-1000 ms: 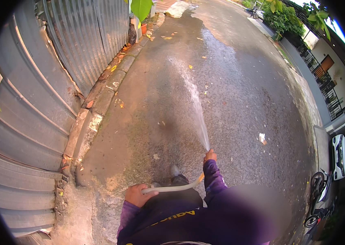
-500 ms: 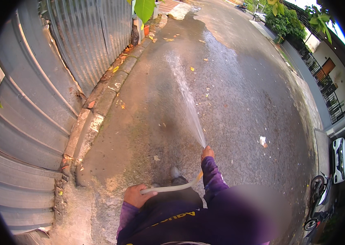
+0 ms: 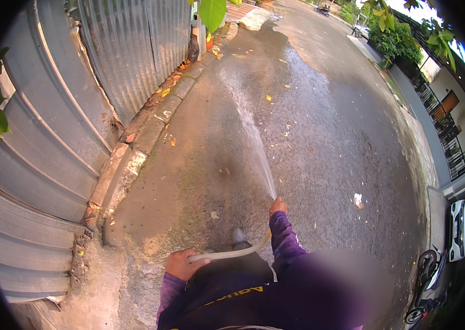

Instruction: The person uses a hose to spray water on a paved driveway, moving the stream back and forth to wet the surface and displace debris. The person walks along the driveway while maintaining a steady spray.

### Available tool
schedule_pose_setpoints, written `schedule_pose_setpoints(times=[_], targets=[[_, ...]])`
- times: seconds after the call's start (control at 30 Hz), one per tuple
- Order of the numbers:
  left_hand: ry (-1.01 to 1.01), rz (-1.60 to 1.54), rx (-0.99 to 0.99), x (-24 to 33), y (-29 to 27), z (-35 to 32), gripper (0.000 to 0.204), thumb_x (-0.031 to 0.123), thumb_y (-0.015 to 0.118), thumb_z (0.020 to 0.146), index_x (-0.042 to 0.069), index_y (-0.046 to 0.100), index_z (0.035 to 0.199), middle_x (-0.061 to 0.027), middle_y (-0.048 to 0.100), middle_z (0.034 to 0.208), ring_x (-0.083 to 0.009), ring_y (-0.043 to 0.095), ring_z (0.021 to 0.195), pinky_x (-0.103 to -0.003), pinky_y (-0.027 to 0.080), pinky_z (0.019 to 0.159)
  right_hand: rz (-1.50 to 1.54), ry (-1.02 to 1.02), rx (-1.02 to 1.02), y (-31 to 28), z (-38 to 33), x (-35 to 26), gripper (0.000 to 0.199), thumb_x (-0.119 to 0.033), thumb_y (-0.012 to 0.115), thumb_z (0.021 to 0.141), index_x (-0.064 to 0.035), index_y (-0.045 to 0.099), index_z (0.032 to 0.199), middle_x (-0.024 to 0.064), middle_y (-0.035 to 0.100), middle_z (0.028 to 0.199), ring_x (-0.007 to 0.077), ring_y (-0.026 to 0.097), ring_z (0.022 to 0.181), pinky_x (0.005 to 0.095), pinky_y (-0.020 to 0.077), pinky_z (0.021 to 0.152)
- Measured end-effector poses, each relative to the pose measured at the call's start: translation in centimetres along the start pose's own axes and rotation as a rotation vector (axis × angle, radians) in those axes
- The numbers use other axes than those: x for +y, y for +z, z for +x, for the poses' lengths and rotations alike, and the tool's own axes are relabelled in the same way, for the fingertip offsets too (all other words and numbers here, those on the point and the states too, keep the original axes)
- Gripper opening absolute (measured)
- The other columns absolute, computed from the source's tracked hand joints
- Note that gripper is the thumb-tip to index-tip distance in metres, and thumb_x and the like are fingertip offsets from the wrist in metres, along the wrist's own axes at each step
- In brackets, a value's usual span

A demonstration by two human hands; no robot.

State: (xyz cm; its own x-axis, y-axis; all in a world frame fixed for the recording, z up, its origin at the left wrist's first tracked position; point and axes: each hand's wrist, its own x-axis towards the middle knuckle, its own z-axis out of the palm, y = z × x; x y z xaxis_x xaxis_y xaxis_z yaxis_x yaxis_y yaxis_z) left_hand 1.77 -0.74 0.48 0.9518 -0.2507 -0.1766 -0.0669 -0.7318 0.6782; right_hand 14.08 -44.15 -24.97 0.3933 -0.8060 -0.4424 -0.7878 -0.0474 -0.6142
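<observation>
Gripping the pale hose [image 3: 227, 254] at its nozzle end, the right hand [image 3: 278, 205] sends a water jet [image 3: 252, 132] across the wet road [image 3: 331, 143], while the left hand [image 3: 182, 264] clasps the hose's trailing length near the body.

Corrugated metal fence [image 3: 67, 137] left – white car [image 3: 462, 230] (parked) right.

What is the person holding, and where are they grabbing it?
A pale hose. The right hand grips its spraying end, where water shoots out. The left hand holds it further back, fingers wrapped around it.
</observation>
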Motion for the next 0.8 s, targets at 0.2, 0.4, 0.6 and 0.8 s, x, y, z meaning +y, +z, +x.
schedule_pose_setpoints(times=[0.2, 0.4, 0.6, 0.8], targets=[[-0.005, -0.008, 0.019, -0.6, 0.3, -0.1, 0.051, 0.056, 0.083, 0.07, 0.007, 0.071, 0.077, -0.012, 0.067, 0.067, -0.0307, 0.067, 0.062, -0.04, 0.054, 0.062, -0.002, -0.02, -0.004, 1.0, -0.4, -1.0, 0.044, -0.033, 0.042, 0.096, -0.0001, 0.071, 0.097, 0.0288, 0.069, 0.1, 0.0441, 0.068, 0.095, 0.0509, 0.0515, 0.084], [-0.031, 0.007, 0.023, -0.6, 0.4, 0.0, 0.053, 0.057, 0.082, 0.07, 0.005, 0.071, 0.077, -0.0134, 0.067, 0.068, -0.0324, 0.067, 0.064, -0.041, 0.054, 0.063, -0.013, -0.16, -0.021, 2.8, 1.9, 0.2, 0.04, -0.034, 0.045, 0.093, -0.0015, 0.066, 0.088, 0.0213, 0.062, 0.082, 0.0369, 0.062, 0.074, 0.0469, 0.048, 0.064], [-0.036, -0.001, 0.027, -0.4, 0.2, 0.0, 0.054, 0.057, 0.082, 0.07, 0.006, 0.07, 0.075, -0.0133, 0.065, 0.066, -0.0327, 0.067, 0.063, -0.042, 0.053, 0.061, 0.113, -0.266, 0.08, 5.3, 6.9, 2.7, 0.046, -0.039, 0.045, 0.089, -0.0012, 0.061, 0.069, 0.0091, 0.047, 0.048, 0.0255, 0.049, 0.038, 0.0407, 0.036, 0.039], [-0.053, 0.024, 0.035, -0.8, 0.1, 0.0, 0.054, 0.058, 0.082, 0.07, 0.005, 0.069, 0.075, -0.013, 0.065, 0.065, -0.0328, 0.066, 0.063, -0.042, 0.052, 0.061, 0.043, -0.066, -0.005, 4.4, 2.7, -0.9, 0.045, -0.033, 0.041, 0.096, 0.0012, 0.07, 0.097, 0.0318, 0.067, 0.098, 0.0482, 0.065, 0.098, 0.0525, 0.0504, 0.088]])
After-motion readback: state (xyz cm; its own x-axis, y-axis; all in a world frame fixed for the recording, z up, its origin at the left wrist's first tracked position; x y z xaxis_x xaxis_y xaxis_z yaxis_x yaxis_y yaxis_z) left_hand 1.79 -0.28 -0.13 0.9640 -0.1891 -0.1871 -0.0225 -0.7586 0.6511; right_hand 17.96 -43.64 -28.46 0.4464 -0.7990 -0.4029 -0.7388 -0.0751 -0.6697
